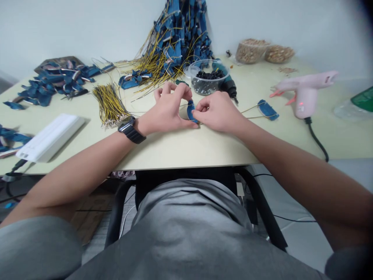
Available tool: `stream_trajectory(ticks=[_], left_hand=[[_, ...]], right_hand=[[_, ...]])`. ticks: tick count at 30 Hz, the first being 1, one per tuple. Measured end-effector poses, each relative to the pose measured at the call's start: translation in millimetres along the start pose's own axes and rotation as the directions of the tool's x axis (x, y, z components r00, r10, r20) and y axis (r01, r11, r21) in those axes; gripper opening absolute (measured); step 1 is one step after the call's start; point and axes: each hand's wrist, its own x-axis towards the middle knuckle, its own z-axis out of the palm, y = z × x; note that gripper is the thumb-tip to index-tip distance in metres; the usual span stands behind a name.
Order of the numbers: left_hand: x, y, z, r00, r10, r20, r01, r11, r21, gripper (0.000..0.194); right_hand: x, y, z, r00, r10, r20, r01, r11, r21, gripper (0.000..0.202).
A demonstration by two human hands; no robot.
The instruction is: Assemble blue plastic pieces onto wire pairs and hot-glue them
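Near the table's front edge, my left hand [171, 109] holds a small curved blue piece [191, 111] between thumb and forefinger. From the other side my right hand [217, 112] is closed in a pinch at the same piece, its fingertips touching it. Thin dark cords run out from the piece beneath both hands. To the right of my right hand lies a second blue piece [267, 110] with cords threaded at its ends. A bundle of yellow and black cords [110, 102] rests just left of my left hand.
Behind my hands stand a clear tub of small black parts [208, 77] and a tall heap of blue pieces [180, 35]. A pink glue gun [303, 91] stands at right. On the left are a white power bank [51, 138] and more blue pieces [49, 83]. Two containers [251, 51] sit at the back.
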Motion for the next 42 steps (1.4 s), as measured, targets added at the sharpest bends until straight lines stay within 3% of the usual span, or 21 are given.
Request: stream_trajectory(ticks=[6, 12, 15, 20, 27, 36, 42], left_hand=[[1, -23, -25.5, 0.998, 0.044, -0.049, -0.048, 0.995, -0.086, 0.119], [1, -48, -56.2, 0.981, -0.046, -0.191, -0.002, 0.970, -0.242, 0.069], [-1, -55, -66.1, 0.984, -0.079, -0.158, 0.049, 0.981, -0.187, 0.052], [-2, -69, -73.4, 0.996, -0.089, -0.021, 0.086, 0.991, -0.104, 0.044], [2, -79, -58.7, 0.992, -0.100, 0.082, 0.121, 0.935, -0.334, 0.041], [2, -59, -29.4, 0.987, -0.071, 0.141, 0.136, 0.838, -0.529, 0.054], [6, -68, -13.2, 0.982, 0.028, 0.186, 0.135, 0.581, -0.802, 0.048]], right_hand=[[-1, -10, -15, 0.997, 0.079, -0.015, -0.080, 0.993, -0.092, 0.027], [-4, -15, -34, 0.990, 0.135, -0.031, -0.138, 0.980, -0.144, 0.028], [-4, -9, -41, 0.988, 0.147, -0.035, -0.151, 0.976, -0.155, 0.027], [-3, -2, -54, 0.989, 0.145, -0.031, -0.148, 0.977, -0.153, 0.021], [-4, 4, -60, 0.995, 0.050, 0.086, -0.043, 0.996, -0.081, 0.024], [8, 4, -46, 0.976, -0.167, 0.141, 0.177, 0.982, -0.065, 0.021], [18, 0, -42, 0.946, -0.285, 0.156, 0.294, 0.955, -0.038, 0.023]])
